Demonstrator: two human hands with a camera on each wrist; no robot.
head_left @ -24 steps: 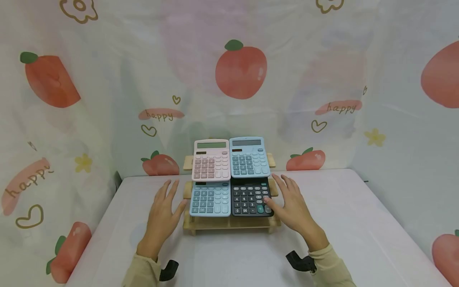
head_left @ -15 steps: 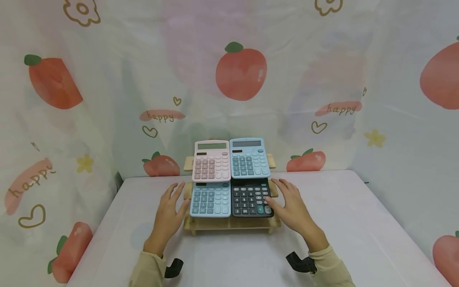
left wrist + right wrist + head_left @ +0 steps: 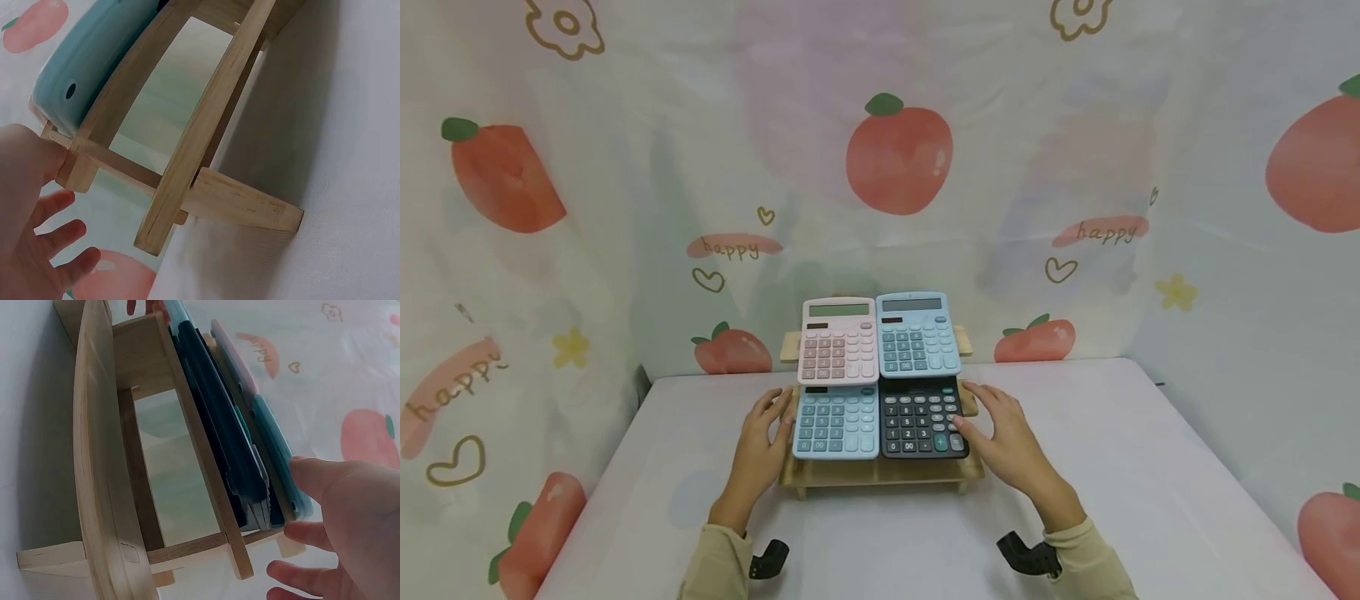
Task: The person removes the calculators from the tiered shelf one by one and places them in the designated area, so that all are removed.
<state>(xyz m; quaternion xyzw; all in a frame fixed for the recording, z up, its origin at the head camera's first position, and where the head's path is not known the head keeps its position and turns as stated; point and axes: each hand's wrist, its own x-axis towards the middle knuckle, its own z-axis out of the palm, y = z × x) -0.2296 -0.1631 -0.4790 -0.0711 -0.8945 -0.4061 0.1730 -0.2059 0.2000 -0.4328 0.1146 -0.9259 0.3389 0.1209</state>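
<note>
A wooden rack (image 3: pixel 880 473) holds several calculators in two tiers. A pink calculator (image 3: pixel 839 340) and a blue calculator (image 3: pixel 917 335) stand in the upper tier. Below them are another blue calculator (image 3: pixel 837 423) and a black calculator (image 3: pixel 922 419). My left hand (image 3: pixel 758 457) is at the rack's left side, fingers spread; in the left wrist view its thumb (image 3: pixel 51 159) is at the end of a rack bar. My right hand (image 3: pixel 1011 442) is at the right side, its thumb by the black calculator's edge. Whether that thumb touches is unclear. Neither hand grips anything.
The rack stands on a white table (image 3: pixel 880 546), near its back edge. Behind and beside it hangs a patterned cloth (image 3: pixel 898 158) with red fruit prints. Black curved pieces (image 3: pixel 1028 555) stick out at both wrists.
My left hand has moved right and closer to the rack's left side. The right hand stays nearly where it was. The calculators stay in place on the rack, and the head view has shifted slightly.
</note>
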